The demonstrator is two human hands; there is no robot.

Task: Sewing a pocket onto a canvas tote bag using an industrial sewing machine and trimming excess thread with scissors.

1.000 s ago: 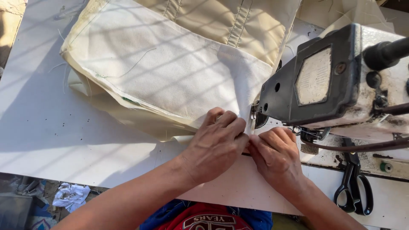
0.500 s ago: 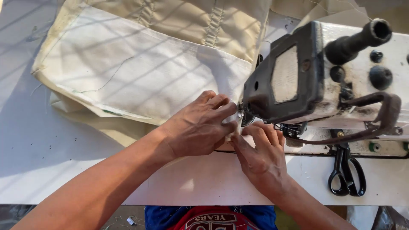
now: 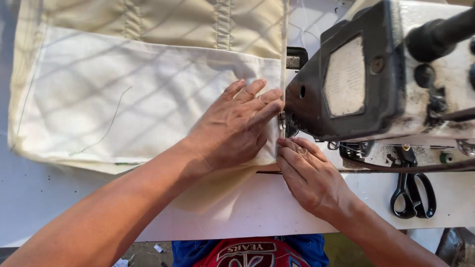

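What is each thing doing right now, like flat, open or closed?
Cream fabric panel: spread flat, its edge at the machine.
Grey sewing machine head: upright over the fabric edge.
Black-handled scissors: lying closed.
Left hand: pressed flat on fabric.
Right hand: fingertips pinching the fabric edge.

My left hand (image 3: 232, 126) lies flat, palm down, fingers spread pointing far-right; my right hand (image 3: 309, 173) sits just near-right, fingertips pinched together.

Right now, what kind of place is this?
Probably a sewing workshop. An industrial sewing machine stands on a white table, both hands press cream fabric beside its needle, and black scissors lie nearby.
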